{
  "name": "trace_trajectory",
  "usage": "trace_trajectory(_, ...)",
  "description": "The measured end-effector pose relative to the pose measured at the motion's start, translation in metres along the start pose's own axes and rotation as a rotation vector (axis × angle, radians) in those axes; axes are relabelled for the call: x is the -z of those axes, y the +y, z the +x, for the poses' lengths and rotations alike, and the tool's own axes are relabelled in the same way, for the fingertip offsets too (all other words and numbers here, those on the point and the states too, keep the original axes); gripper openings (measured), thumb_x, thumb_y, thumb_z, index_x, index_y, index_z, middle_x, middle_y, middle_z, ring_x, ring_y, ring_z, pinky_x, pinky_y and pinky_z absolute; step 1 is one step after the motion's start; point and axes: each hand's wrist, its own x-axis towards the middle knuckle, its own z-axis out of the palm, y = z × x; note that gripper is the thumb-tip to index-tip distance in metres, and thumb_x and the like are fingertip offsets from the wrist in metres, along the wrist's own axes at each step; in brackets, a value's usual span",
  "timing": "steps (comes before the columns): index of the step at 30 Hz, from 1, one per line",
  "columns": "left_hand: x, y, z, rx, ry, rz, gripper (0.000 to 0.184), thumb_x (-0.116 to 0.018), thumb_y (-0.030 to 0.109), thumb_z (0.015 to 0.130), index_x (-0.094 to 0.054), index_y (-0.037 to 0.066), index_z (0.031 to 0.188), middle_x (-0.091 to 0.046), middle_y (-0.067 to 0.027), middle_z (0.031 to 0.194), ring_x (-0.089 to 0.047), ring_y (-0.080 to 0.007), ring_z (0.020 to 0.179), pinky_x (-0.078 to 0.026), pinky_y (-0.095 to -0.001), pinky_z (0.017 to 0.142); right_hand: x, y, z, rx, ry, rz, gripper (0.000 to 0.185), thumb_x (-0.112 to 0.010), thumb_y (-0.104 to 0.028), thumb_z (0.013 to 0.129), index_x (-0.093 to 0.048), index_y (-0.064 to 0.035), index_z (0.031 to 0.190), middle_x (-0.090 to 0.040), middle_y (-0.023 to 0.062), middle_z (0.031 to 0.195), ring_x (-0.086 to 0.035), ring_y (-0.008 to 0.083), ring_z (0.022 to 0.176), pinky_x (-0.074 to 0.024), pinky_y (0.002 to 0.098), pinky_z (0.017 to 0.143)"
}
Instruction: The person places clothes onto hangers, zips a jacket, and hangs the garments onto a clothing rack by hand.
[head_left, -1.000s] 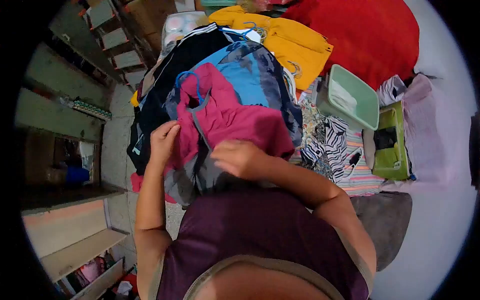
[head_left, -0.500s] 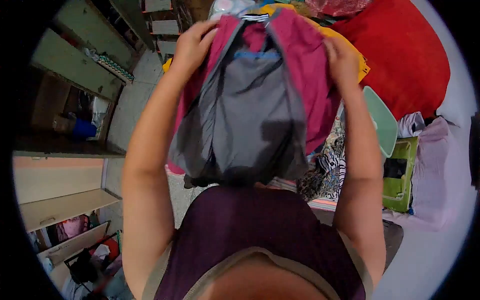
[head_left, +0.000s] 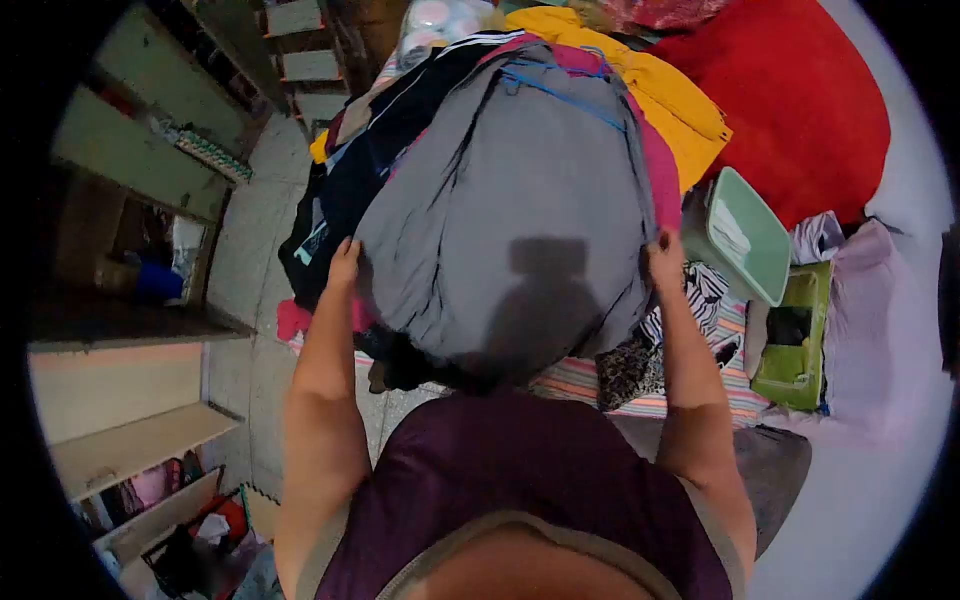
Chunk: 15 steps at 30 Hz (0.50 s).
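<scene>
Floor tiles (head_left: pixel 268 195) showed at the left of the frame, and a big red cloth (head_left: pixel 790 110) lay at the upper right. Just before, I had both hands up high on the pink jacket (head_left: pixel 530 190). Now they were lower, one at each side. My left hand (head_left: pixel 345 262) pinched its left edge, and my right hand (head_left: pixel 664 262) pinched the right edge. The jacket lay in the middle, on top of other clothes. Its grey inside now spread wide, with a blue hanger (head_left: pixel 568 99) near the top. I think that meant it was opened out, but not folded yet.
</scene>
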Motion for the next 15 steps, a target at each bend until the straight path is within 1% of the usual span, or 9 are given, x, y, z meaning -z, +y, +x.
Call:
trace_trajectory(1, 0.0, -0.019, 0.003, 0.026, 0.05, 0.073, 0.066, -0.054, 0.04, 0.084, -0.033, 0.0, 0.132, -0.041, -0.016, 0.131, -0.044, -0.025, 0.116, -0.035, -0.0356, 0.094, -0.005, 0.036, -0.016, -0.04, -0.027, -0.002, 0.045, -0.057, -0.008, 0.07, -0.047, 0.0051, 0.112, -0.057, 0.0191, 0.103, -0.055, 0.0278, 0.096, -0.0416, 0.0355, 0.085)
trace_trajectory(2, -0.005, -0.016, -0.008, 0.116, 0.067, -0.035, 0.067, -0.055, 0.039, 0.083, -0.032, 0.0, 0.133, -0.041, -0.0173, 0.13, -0.044, -0.0257, 0.116, -0.036, -0.0357, 0.093, -0.004, 0.035, -0.033, -0.159, -0.003, 0.129, 0.047, -0.057, -0.007, 0.069, -0.046, 0.0052, 0.113, -0.056, 0.0197, 0.105, -0.054, 0.0283, 0.098, -0.0407, 0.035, 0.087)
trace_trajectory(3, -0.005, -0.04, 0.003, 0.151, 0.119, -0.038, 0.068, -0.056, 0.037, 0.082, -0.031, 0.0, 0.133, -0.041, -0.0175, 0.13, -0.044, -0.0265, 0.115, -0.036, -0.0365, 0.094, -0.004, 0.032, -0.047, -0.274, 0.022, 0.265, 0.05, -0.058, -0.006, 0.067, -0.046, 0.0053, 0.115, -0.055, 0.0202, 0.108, -0.053, 0.0289, 0.101, -0.0399, 0.0344, 0.089)
trace_trajectory(5, 0.0, -0.113, 0.045, 0.165, 0.255, 0.055, 0.067, -0.058, 0.034, 0.082, -0.032, 0.0, 0.132, -0.042, -0.0165, 0.129, -0.044, -0.0282, 0.116, -0.036, -0.0388, 0.095, -0.006, 0.063, -0.065, -0.307, -0.007, 0.283, 0.057, -0.059, -0.006, 0.066, -0.043, 0.0052, 0.119, -0.053, 0.0201, 0.112, -0.052, 0.0291, 0.103, -0.0386, 0.0342, 0.091)
trace_trajectory(7, 0.01, -0.119, 0.04, 0.387, 0.152, -0.344, 0.064, -0.059, 0.03, 0.08, -0.033, 0.0, 0.131, -0.044, -0.0163, 0.127, -0.045, -0.0301, 0.114, -0.035, -0.0407, 0.095, -0.012, 0.105, -0.078, -0.345, 0.013, 0.246, 0.062, -0.058, -0.005, 0.065, -0.039, 0.0043, 0.124, -0.051, 0.019, 0.115, -0.05, 0.0279, 0.105, -0.0373, 0.033, 0.092)
trace_trajectory(8, 0.011, -0.117, 0.035, 0.5, 0.098, -0.543, 0.063, -0.06, 0.027, 0.079, -0.034, 0.001, 0.131, -0.045, -0.0162, 0.127, -0.045, -0.031, 0.113, -0.035, -0.0416, 0.095, -0.014, 0.122, -0.083, -0.368, 0.043, 0.2, 0.064, -0.057, -0.004, 0.066, -0.037, 0.0036, 0.126, -0.05, 0.0179, 0.117, -0.049, 0.0266, 0.105, -0.0366, 0.032, 0.091)
trace_trajectory(10, 0.014, -0.094, 0.013, 0.598, 0.065, -0.695, 0.06, -0.058, 0.028, 0.08, -0.037, 0.001, 0.129, -0.045, -0.0148, 0.127, -0.044, -0.0317, 0.114, -0.033, -0.0446, 0.097, -0.009, 0.127, -0.085, -0.334, 0.106, 0.102, 0.07, -0.055, -0.004, 0.067, -0.03, 0.0028, 0.131, -0.052, 0.0157, 0.114, -0.051, 0.0238, 0.099, -0.038, 0.0305, 0.087)
trace_trajectory(13, 0.016, -0.017, -0.039, 0.601, 0.05, -0.875, 0.054, -0.056, 0.027, 0.081, -0.041, 0.001, 0.126, -0.046, -0.0131, 0.127, -0.045, -0.0326, 0.114, -0.031, -0.0481, 0.098, 0.014, 0.086, -0.087, -0.668, -0.033, 0.435, 0.06, -0.058, -0.004, 0.067, -0.041, 0.0034, 0.124, -0.057, 0.0116, 0.102, -0.052, 0.0197, 0.089, -0.0395, 0.0288, 0.08)
trace_trajectory(15, 0.02, -0.008, -0.049, 0.572, -0.01, -0.95, 0.051, -0.055, 0.025, 0.081, -0.043, 0.001, 0.124, -0.048, -0.0125, 0.125, -0.045, -0.0325, 0.113, -0.031, -0.0484, 0.098, 0.019, 0.105, -0.091, -0.676, -0.169, 0.358, 0.048, -0.061, -0.012, 0.068, -0.05, 0.0048, 0.112, -0.058, 0.0101, 0.086, -0.052, 0.0178, 0.074, -0.0406, 0.0297, 0.068)
